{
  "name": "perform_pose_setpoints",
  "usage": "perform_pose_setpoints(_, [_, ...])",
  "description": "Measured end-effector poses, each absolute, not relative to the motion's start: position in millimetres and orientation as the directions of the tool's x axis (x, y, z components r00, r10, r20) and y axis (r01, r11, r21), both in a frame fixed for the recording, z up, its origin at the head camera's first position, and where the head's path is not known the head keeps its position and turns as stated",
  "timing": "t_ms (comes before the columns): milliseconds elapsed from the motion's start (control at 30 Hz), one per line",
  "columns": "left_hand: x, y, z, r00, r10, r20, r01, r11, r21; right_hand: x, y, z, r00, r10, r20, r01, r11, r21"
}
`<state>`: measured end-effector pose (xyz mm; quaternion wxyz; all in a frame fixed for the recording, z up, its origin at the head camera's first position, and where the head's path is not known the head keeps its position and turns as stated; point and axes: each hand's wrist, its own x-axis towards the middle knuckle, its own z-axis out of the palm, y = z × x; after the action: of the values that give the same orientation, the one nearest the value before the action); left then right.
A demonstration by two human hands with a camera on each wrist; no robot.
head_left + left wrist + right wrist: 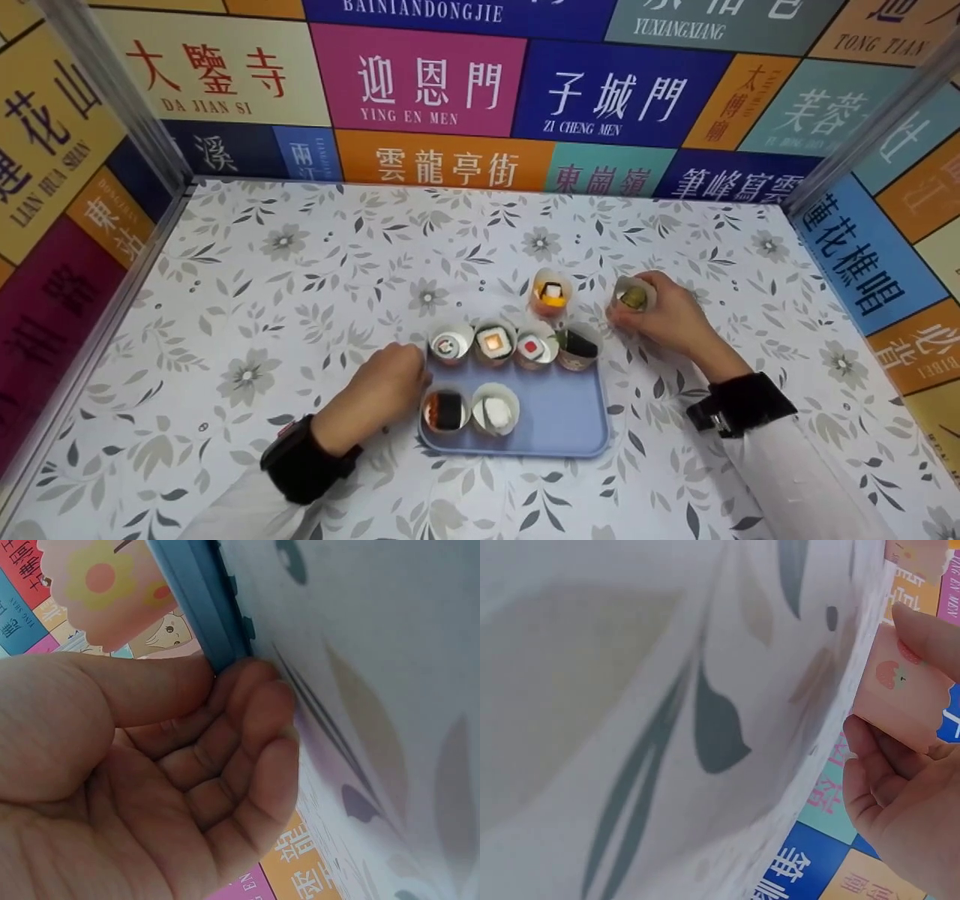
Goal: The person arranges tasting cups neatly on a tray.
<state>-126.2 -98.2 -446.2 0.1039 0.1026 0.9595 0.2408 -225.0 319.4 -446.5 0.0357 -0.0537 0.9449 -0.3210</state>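
My left hand (386, 384) pinches the left rim of the blue tray (562, 420) between thumb and curled fingers; the left wrist view shows the thumb against the tray's edge (202, 607). To the right of the tray, my right hand (675, 322) holds a paper cup with a greenish piece (634, 298) inside. In the right wrist view this pink cup (904, 690) has strawberries printed on it and sits between thumb and fingers at the tabletop. A row of sushi-like pieces in cups, such as the orange-centred roll (493, 343), lines the tray's far side.
On the tray's near left stand cups with a dark-wrapped piece (448, 411) and a white piece (496, 412). Behind the tray, another cup with a yellow and white piece (551, 294) stands on the floral tabletop (337, 247). Coloured lettered panels (420, 82) wall the table.
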Motion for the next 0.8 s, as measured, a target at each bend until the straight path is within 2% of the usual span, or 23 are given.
perform_pose_setpoints(433, [-127.7,-96.3,-445.1,-0.955,0.251,-0.160,0.143,0.859,0.492,-204.9,320.3,-426.9,-0.989,-0.149,0.025,-0.135,0.802,-0.581])
perform_pose_setpoints(800, [-127.0,-98.2,-446.6,-0.954,0.262,-0.143,0.165,0.863,0.478,-181.2,302.7,-406.3,-0.973,-0.213,0.095,-0.228,0.792,-0.566])
